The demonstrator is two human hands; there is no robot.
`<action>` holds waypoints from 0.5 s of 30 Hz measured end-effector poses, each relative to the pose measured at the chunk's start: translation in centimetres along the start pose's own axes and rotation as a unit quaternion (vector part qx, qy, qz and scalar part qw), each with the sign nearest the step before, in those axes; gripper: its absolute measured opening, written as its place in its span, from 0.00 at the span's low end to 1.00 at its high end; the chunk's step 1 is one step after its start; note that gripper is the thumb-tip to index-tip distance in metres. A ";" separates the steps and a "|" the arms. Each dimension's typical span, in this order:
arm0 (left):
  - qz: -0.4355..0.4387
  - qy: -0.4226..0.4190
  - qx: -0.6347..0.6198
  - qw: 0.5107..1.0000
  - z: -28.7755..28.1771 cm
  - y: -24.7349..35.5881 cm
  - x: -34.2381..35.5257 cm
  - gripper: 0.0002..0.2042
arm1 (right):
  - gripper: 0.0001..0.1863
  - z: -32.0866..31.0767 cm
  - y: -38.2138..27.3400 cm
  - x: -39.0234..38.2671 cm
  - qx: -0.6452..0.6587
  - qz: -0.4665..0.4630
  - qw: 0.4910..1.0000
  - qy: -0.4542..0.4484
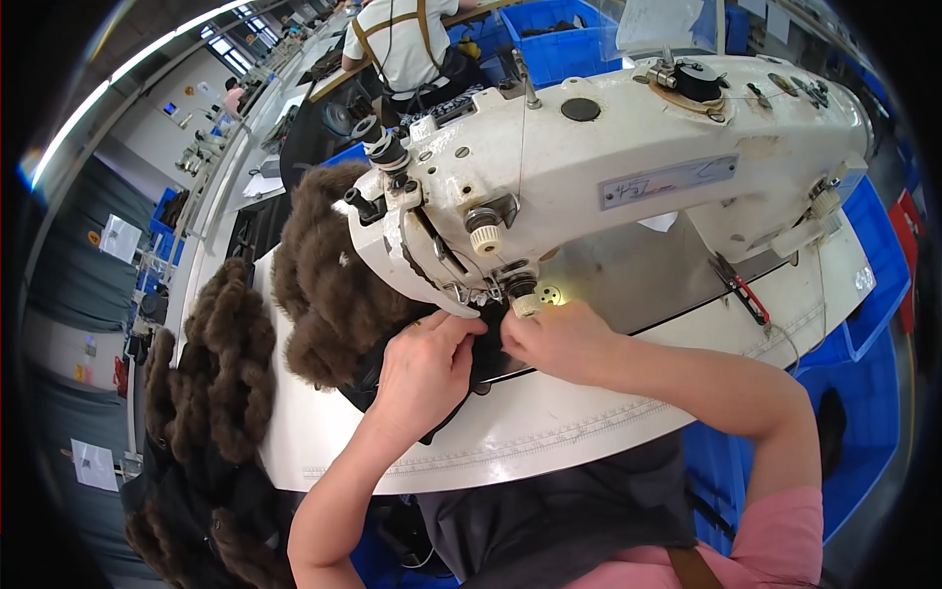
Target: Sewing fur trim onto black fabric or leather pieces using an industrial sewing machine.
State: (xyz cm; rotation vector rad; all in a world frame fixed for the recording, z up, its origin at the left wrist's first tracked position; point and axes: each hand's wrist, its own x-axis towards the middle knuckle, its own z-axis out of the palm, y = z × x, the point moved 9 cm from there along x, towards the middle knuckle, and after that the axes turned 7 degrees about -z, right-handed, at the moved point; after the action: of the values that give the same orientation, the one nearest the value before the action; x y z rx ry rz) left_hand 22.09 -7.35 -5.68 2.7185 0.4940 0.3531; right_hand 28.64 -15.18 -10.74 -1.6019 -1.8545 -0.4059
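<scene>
A white sewing machine (559,177) stands on a white table, its needle area above a piece of black fabric (488,339). My left hand (424,365) lies on the left of this fabric, thumb and fingers closed on it close to the presser foot. From the right, my right hand (561,341) pinches the fabric's other edge with curled fingers, just below the needle area. Brown fluffy fur (329,280), which appears joined to the black fabric, is bunched to the left of the machine head. The fingertips and the needle point are partly hidden.
Red-handled thread snips (741,290) lie on the right of the table (549,447). More brown fur pieces (221,363) hang at the left. Blue bins (854,412) stand at the right. Beyond the machine, another person (402,49) sits with their back turned.
</scene>
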 end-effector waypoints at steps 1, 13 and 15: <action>0.008 -0.007 0.009 1.000 0.1 0.1 -0.1 0.08 | 0.09 0.0 0.6 -0.3 0.004 0.040 0.999 -0.035; -0.020 -0.065 0.050 0.996 1.1 0.4 0.2 0.09 | 0.09 0.6 1.5 -1.3 0.004 0.033 0.998 -0.045; -0.037 -0.061 0.049 0.996 1.2 0.5 0.4 0.10 | 0.07 0.7 1.2 -1.3 0.007 0.011 0.999 -0.029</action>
State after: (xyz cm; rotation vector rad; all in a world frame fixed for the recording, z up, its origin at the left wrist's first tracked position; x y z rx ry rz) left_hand 22.94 -7.96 -6.52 2.7857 0.5887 0.1456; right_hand 29.64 -15.52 -12.27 -1.6404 -1.8771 -0.3389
